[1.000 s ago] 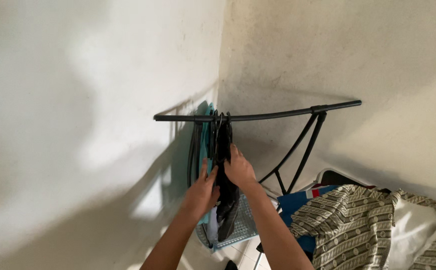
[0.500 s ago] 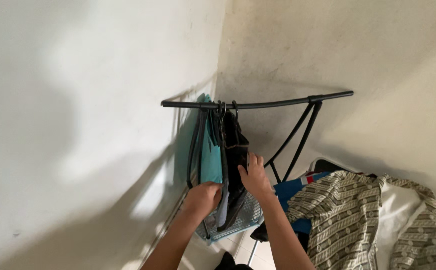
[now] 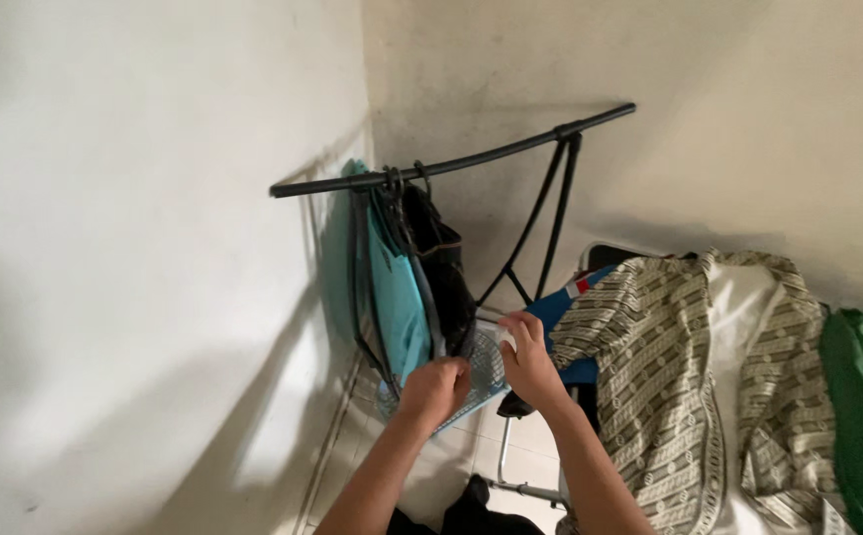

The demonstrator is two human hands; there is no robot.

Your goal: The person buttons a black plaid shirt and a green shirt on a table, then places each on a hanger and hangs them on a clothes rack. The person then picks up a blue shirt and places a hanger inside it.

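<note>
Measured against the black metal clothes rail [image 3: 471, 157], both hands have dropped over the last second: they were high on the dark hanging garment [image 3: 439, 277], close under the bar, and now they work at its bottom edge, well below the rail and just in front of the pale blue plastic laundry basket [image 3: 481, 372]. The view has also swung, so the rail now slants upward to the right instead of lying nearly level. The move down suggests the garment's hook is seated on the bar and the person is smoothing or straightening the lower hem. The left hand [image 3: 433, 389] is curled with its fingers closed around the lower edge of the dark garment, beside the teal garment [image 3: 397, 297] that hangs next to it on the rail. The right hand [image 3: 527, 359] sits at the same hem level with fingers bent; whether it pinches fabric or only touches it cannot be told. The dark garment hangs from its hanger near the left end of the rail, its long axis running downward from the bar and leaning slightly right toward the hands. A patterned olive-and-cream shirt [image 3: 664, 367] lies heaped to the right of the rail's legs.
</note>
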